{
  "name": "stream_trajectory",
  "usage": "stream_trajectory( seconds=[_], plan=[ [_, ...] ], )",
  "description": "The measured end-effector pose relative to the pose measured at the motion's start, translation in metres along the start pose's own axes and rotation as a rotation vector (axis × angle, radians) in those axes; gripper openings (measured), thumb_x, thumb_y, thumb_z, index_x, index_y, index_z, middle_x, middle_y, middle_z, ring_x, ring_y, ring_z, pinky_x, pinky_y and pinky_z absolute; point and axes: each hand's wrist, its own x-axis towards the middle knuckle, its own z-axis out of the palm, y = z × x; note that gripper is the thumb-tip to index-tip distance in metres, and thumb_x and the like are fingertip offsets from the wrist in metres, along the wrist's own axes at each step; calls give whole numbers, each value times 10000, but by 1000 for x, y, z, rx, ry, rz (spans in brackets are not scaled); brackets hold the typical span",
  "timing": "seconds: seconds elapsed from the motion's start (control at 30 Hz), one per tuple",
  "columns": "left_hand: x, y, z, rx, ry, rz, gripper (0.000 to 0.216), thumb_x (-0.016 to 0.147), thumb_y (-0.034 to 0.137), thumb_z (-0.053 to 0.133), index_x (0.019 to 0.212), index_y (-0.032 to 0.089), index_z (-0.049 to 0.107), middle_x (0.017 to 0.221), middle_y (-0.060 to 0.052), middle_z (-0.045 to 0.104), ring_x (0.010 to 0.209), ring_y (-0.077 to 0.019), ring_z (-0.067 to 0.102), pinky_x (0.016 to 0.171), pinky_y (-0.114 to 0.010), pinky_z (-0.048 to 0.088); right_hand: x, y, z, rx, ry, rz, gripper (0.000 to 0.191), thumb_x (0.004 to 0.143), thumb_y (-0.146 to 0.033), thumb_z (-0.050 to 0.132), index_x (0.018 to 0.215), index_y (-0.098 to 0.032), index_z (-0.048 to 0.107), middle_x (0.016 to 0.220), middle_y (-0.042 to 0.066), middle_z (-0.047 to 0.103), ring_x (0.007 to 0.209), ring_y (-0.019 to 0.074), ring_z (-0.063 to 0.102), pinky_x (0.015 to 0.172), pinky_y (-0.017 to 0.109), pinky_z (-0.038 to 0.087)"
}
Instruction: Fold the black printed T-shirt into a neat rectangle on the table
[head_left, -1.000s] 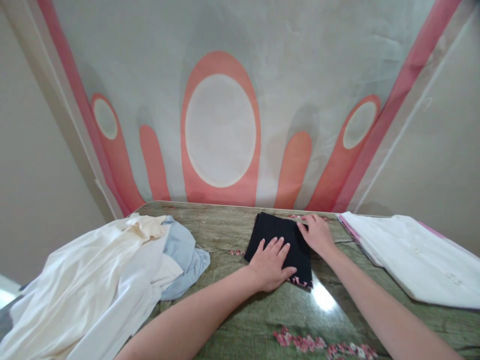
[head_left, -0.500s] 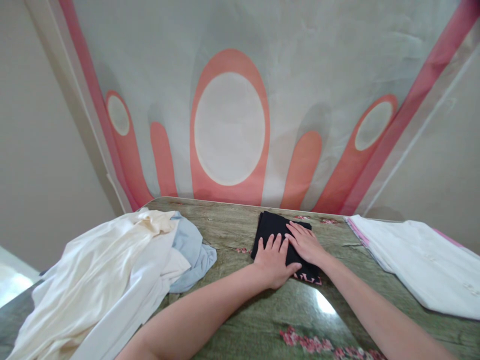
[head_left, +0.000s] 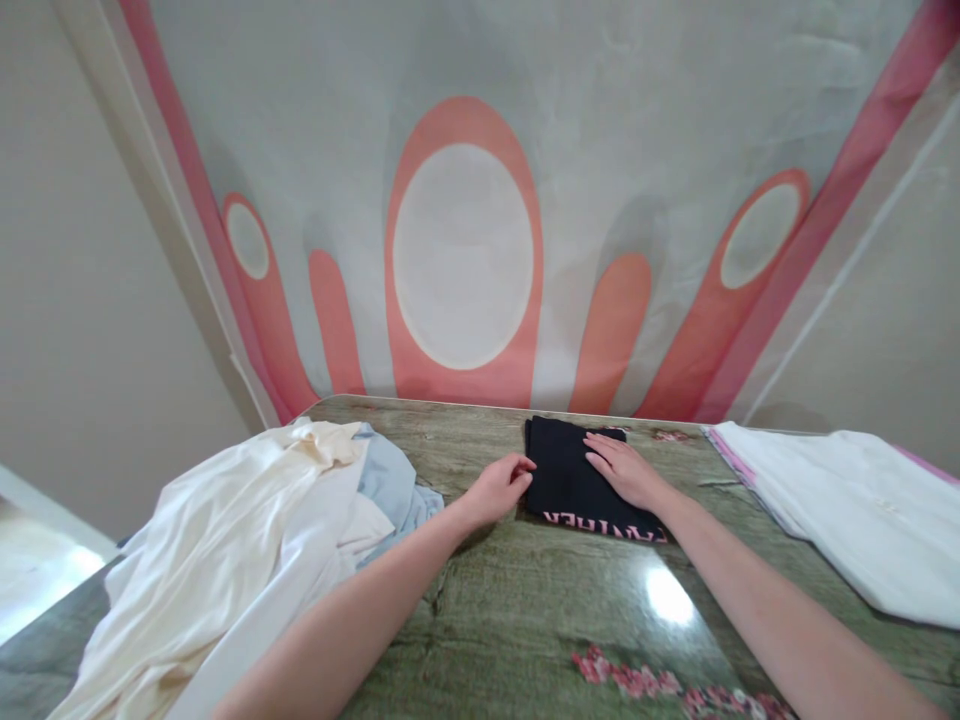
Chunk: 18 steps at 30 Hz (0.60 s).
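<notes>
A folded black garment (head_left: 570,478) with pink lettering along its near edge lies flat on the green patterned table (head_left: 525,600), toward the far side. My right hand (head_left: 626,470) rests flat on its right part, fingers stretched out. At the garment's left edge sits my left hand (head_left: 496,490), fingers curled, their tips touching the cloth. I cannot make out whether those fingers pinch the edge.
A loose heap of cream, white and pale blue clothes (head_left: 240,540) covers the table's left side. Folded white garments over a pink one (head_left: 840,510) lie at the right. A grey and coral patterned sheet (head_left: 465,250) hangs behind the table's far edge.
My left hand slid off the top of the black garment to its left edge and curled. The right hand stayed on the cloth. The pink lettering now shows.
</notes>
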Motion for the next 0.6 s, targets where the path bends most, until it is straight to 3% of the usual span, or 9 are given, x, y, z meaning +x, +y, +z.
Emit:
stream_trajectory(
  seconds=[0.1, 0.33, 0.6],
  plan=[
    [-4, 3, 3, -129, -44, 12, 270, 817, 254, 483, 1053, 133, 535, 794, -12, 573, 714, -117, 530, 670, -231, 432, -1, 1, 1, 30, 28, -13, 483, 895, -449, 300, 1242, -181, 501, 1325, 80, 458, 1234, 232, 387, 1038, 437, 289],
    [-10, 4, -5, -261, -214, 67, 584, 704, 280, 639, 1242, 160, 444, 655, 56, 466, 584, -80, 430, 553, -193, 341, -1, 3, 3, 35, 40, -25, 483, 894, -445, 303, 1238, -174, 506, 1318, 85, 465, 1231, 241, 391, 1036, 443, 297],
    [-8, -1, -10, -253, -293, -41, 517, 669, 317, 658, 1133, 122, 539, 630, 45, 525, 542, -79, 440, 516, -186, 330, -1, 4, 4, 42, 38, -13, 461, 893, -431, 317, 1239, -191, 505, 1315, 73, 469, 1235, 241, 387, 1037, 456, 291]
  ],
)
